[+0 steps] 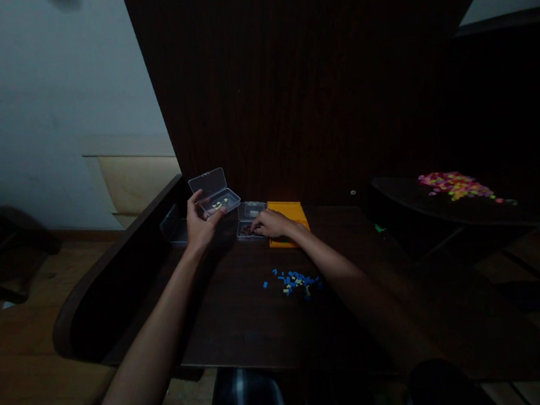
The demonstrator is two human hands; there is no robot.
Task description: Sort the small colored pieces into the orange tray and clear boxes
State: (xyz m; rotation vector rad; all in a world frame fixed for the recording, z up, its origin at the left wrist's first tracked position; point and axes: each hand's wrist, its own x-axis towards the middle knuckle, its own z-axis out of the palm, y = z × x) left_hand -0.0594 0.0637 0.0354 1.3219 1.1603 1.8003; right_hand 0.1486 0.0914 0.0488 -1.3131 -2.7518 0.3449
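My left hand (200, 222) grips the near edge of a small clear plastic box (215, 194) with its lid up; yellow bits lie inside it. My right hand (272, 223) rests with curled fingers in a second clear box (249, 225) holding dark pieces, in front of an orange flat case (290, 216). What the fingers pinch there is too small to see. A loose pile of blue and yellow small pieces (294, 281) lies on the dark table (245, 322) nearer to me, under my right forearm.
Another clear box (173, 226) sits at the table's left edge. A dark wooden panel (295, 82) rises behind the table. To the right, a second dark surface carries a heap of pink and yellow pieces (454, 184). Wooden floor (28, 308) lies to the left.
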